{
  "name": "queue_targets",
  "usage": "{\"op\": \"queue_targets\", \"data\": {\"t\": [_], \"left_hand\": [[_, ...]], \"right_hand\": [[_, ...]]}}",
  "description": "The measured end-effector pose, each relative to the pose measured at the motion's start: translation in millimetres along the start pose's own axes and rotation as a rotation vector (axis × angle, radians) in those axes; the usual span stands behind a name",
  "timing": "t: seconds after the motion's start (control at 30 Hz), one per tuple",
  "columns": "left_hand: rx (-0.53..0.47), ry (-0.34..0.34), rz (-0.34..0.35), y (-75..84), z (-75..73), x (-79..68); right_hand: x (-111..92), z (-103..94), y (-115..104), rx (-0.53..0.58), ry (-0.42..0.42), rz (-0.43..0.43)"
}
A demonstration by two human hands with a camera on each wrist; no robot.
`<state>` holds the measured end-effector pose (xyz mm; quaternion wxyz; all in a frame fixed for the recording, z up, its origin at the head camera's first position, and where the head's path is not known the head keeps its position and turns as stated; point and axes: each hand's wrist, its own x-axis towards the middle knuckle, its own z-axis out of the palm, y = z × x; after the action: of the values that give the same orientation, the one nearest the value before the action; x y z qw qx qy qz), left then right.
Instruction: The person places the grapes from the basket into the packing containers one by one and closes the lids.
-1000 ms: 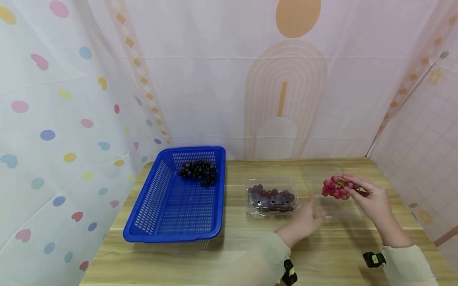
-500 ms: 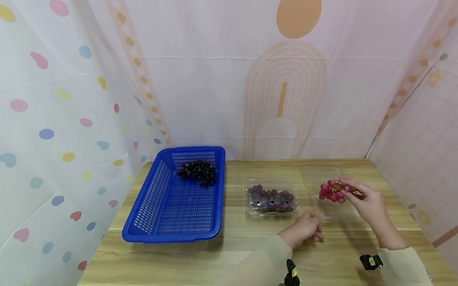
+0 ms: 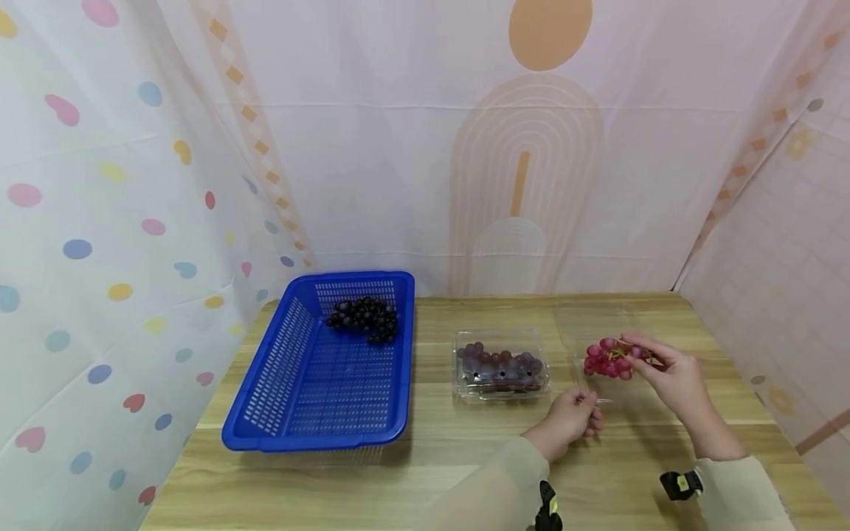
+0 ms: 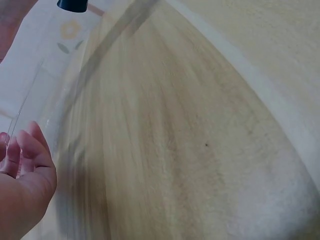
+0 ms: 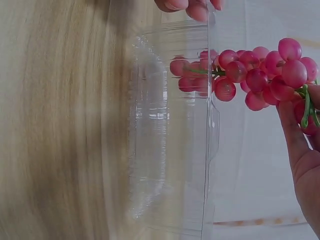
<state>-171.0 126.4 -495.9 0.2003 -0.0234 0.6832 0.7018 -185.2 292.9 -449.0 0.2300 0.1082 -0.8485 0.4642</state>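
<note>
My right hand (image 3: 674, 380) pinches a bunch of pink-red grapes (image 5: 257, 75) by its green stem. The bunch hangs over an open clear plastic box (image 5: 150, 115), and its lower end shows through the box's wall. At the near left corner of that box, my left hand (image 3: 567, 424) has curled fingers and pinches the clear rim. In the left wrist view, the fingers (image 4: 37, 150) meet a thin transparent edge, partly out of frame. Left of this hand stands a closed clear box (image 3: 501, 396) of dark red-purple grapes (image 3: 498, 363).
A blue slotted basket (image 3: 325, 445) stands on the left of the wooden table (image 3: 438, 457), with a bunch of black grapes (image 3: 365, 317) in its far right corner. A patterned curtain (image 3: 372, 147) hangs behind the table and along both sides.
My right hand has carried the pink-red grapes slightly left and down. My left hand's fingers have curled in at the clear box's near corner. The view has shifted a little.
</note>
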Motion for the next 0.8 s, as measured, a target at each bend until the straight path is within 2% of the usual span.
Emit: {"op": "queue_targets", "data": {"t": [0.1,0.43,0.67,0.8], "left_hand": [[-0.002,0.004,-0.017,-0.5,0.0,0.8],[0.000,-0.022,-0.011,-2.2,3.5,-1.6],[0.030,-0.033,-0.003,-3.4,3.1,-1.9],[0.019,-0.025,-0.010,-3.5,2.9,-2.4]], "right_hand": [[0,-0.6,4,-0.015,-0.005,0.033],[-1,-2.6,15,-0.037,-0.038,0.129],[0,-7.0,20,-0.159,-0.075,0.199],[-2,-9.1,20,-0.251,-0.110,0.196]]}}
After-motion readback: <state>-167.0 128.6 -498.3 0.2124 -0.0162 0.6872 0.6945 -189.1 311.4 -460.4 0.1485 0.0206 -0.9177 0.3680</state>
